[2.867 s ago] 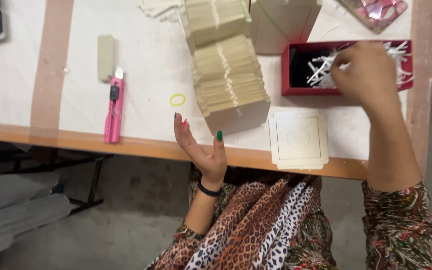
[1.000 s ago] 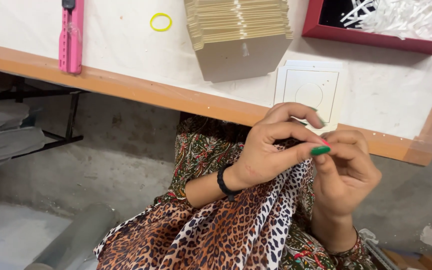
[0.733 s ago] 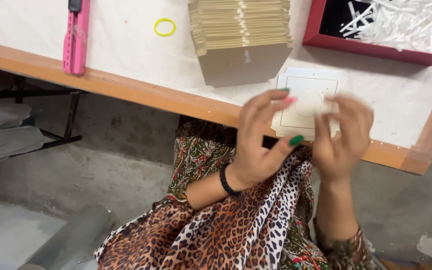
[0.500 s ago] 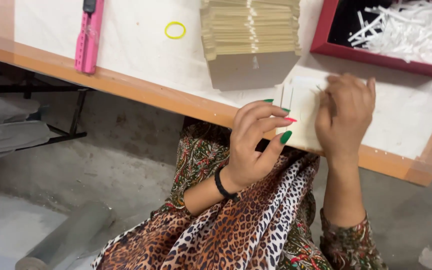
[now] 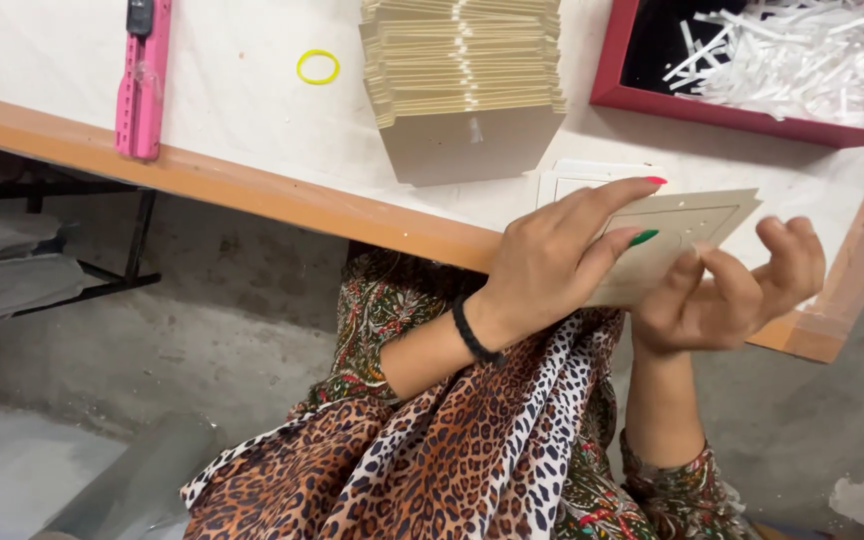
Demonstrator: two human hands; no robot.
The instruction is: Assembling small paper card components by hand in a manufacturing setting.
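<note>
The fingers of the left hand [image 5: 552, 255] are pinched on a thin cream card [image 5: 687, 235], with the thumb under it and the pointing finger lying flat on top. The right hand [image 5: 742, 290] is under the card's right part with its fingers curled up and a little apart; I cannot tell if they grip it. The card is flat and stiff, with a faint square pressed into it and tiny dots. Its long side runs from lower left up to upper right, and its far corner points up toward the red box [image 5: 742, 105]. The card is in the air just below the red box, over the table's front edge [image 5: 252, 185]. Half a second ago the hands were higher, over the white square sheet [image 5: 577, 175], and the card was hidden; now it is lifted, tilted and plain to see. The red box has hard straight walls and is full of thin white paper strips [image 5: 812, 55], all curly and messy. Left of the red box stands a neat stack of folded tan cards [image 5: 462, 60]. Farther left lies a small yellow rubber ring [image 5: 318, 67], and far left a long pink plastic cutter [image 5: 142, 80]. The table top is white with an orange wood edge.
</note>
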